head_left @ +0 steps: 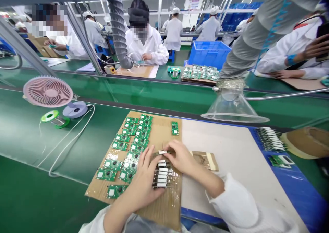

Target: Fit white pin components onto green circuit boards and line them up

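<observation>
My right hand (181, 156) pinches a small white part (162, 152) with thin wire leads between thumb and fingertips. Across from it, my left hand (144, 179) lies with fingers stretched and apart beside a row of similar white parts (161, 178). Its fingertips come close to the pinched part, while its thumb rests at the near end of the row. The row lies on a brown cardboard sheet (159, 210). Left of my hand, several green circuit boards (141, 131) cover the cardboard in uneven columns. A single board (174, 128) sits apart at the top right.
A clear extraction hood (233, 106) hangs over the back edge. Right of the pale mat (218, 133) are stacked white-topped parts (272, 139) and a tape roll (303, 142). A pink fan (48, 91) and solder spool (54, 119) stand left. Co-workers sit across the bench.
</observation>
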Demonstrator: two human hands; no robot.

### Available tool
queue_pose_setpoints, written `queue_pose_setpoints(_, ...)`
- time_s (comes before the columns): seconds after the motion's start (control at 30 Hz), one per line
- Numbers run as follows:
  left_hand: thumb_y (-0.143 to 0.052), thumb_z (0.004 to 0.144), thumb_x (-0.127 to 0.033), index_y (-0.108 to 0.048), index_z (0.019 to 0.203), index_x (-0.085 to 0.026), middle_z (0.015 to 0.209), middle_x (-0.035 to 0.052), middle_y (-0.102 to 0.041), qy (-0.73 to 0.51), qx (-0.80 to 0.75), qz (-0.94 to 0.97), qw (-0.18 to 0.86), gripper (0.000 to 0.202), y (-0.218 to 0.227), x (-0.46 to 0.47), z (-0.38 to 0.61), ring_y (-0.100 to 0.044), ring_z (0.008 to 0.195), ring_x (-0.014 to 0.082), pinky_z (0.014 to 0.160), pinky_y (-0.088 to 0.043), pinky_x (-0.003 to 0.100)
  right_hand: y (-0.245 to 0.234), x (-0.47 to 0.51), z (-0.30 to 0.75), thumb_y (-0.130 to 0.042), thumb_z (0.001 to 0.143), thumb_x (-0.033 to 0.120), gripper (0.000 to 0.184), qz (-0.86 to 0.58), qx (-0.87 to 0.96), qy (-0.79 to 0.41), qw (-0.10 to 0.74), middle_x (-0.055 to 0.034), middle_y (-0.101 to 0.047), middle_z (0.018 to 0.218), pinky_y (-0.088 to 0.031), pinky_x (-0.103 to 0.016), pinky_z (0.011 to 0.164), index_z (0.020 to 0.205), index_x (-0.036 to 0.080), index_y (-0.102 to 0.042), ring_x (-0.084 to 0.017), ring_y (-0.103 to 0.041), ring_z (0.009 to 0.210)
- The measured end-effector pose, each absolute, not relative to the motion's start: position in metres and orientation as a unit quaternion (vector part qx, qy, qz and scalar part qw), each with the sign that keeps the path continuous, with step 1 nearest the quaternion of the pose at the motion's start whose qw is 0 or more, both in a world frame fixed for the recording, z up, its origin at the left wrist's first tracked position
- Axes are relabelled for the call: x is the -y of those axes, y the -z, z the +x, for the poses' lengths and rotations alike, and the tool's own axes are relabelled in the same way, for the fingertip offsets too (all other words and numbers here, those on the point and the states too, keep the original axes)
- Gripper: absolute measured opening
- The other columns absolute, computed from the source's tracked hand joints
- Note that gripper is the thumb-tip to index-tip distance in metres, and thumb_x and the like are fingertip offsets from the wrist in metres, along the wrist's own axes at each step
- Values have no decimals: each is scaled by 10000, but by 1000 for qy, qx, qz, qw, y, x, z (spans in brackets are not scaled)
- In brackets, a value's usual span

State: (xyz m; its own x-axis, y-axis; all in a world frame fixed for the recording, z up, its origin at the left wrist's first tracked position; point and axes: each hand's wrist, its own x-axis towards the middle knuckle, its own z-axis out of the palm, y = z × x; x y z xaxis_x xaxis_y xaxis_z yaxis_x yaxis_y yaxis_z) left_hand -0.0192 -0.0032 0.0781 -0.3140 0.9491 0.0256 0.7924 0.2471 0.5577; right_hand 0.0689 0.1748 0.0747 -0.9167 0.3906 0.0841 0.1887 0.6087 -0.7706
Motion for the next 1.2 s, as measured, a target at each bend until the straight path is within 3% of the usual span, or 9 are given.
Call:
queue_pose_setpoints(0.1, -689, 646, -148, -120, 1458, -183, 1564, 159, -53, -253, -770, 566, 152, 992, -72, 4, -20, -9, 1444, 324, 1158, -129, 600, -79, -172, 83, -558, 869, 187, 68, -127, 848, -506, 88, -25, -655, 931, -487, -340, 841, 930, 215, -568, -180, -614, 908)
queue_pose_setpoints(0.23, -686, 656, -153, -115, 1467, -200, 1505, 145, -277, -265, -743, 569, 231, 993, -69, 4, -21, -175, 1420, 310, 1165, -167, 576, -71, -167, 93, -445, 945, 360, 197, -134, 787, -596, 84, -65, -654, 1115, -497, -366, 937, 1065, 226, -526, -183, -613, 1064)
queue_pose_setpoints(0.43, -577, 679, -85, -51, 1489, -236, 1544, 96, -149, -312, -733, 549, 254, 978, -70, 4, -12, -134, 1431, 260, 1182, -206, 494, -55, -107, 107, -307, 942, 579, 669, -222, 730, -637, 115, -86, -78, 1579, -68, -427, 1207, 1462, 190, -147, -158, -63, 1451)
queue_pose_setpoints(0.57, -535, 701, -92, -59, 1488, -180, 1530, 130, -168, -286, -744, 559, 229, 924, -65, 3, -9, -90, 1431, 276, 1171, -209, 531, -58, -91, 111, -266, 939, 596, 753, -239, 724, -640, 97, -54, 32, 1584, -19, -406, 1207, 1497, 157, -14, -143, 36, 1450)
queue_pose_setpoints(0.67, -552, 667, -112, -133, 1475, -120, 1497, 167, -229, -260, -754, 552, 243, 911, -67, 2, -9, -128, 1418, 304, 1161, -226, 541, -65, -119, 100, -282, 961, 510, 657, -262, 793, -537, 122, -70, -108, 1577, -156, -395, 1198, 1488, 167, -92, -155, -94, 1448)
queue_pose_setpoints(0.83, -570, 580, -106, -276, 1437, -118, 1416, 168, -368, -263, -757, 556, 219, 906, -66, -1, -13, -252, 1363, 337, 1143, -253, 544, -73, -201, 50, -459, 913, 346, 401, -376, 870, -255, 189, -211, -514, 1241, -365, -473, 1045, 1215, 86, -505, -302, -456, 1214)
queue_pose_setpoints(0.93, -601, 530, -83, -328, 1426, -121, 1376, 160, -438, -286, -747, 568, 193, 938, -50, -2, -19, -352, 1301, 352, 1124, -288, 521, -74, -232, 26, -617, 832, 298, 311, -410, 873, -196, 177, -188, -558, 1102, -402, -515, 948, 1055, 84, -580, -327, -507, 1093)
queue_pose_setpoints(1.0, -550, 639, -78, -408, 1397, -131, 1321, 147, -518, -286, -750, 566, 188, 773, -37, -3, -26, -447, 1239, 320, 1086, -351, 478, -75, -243, 20, -601, 848, 219, 272, -381, 893, -169, 171, -145, -560, 1122, -421, -478, 925, 1092, 105, -572, -281, -521, 1066)
queue_pose_setpoints(1.2, -471, 750, -108, -528, 1309, -186, 1248, 117, -609, -254, -763, 566, 180, 567, -26, -14, -39, -544, 1140, 302, 970, -437, 443, -83, -267, 27, -652, 788, 81, 310, -120, 982, -120, 86, -44, -542, 1264, -457, -387, 907, 1079, 184, -616, -192, -553, 1018)
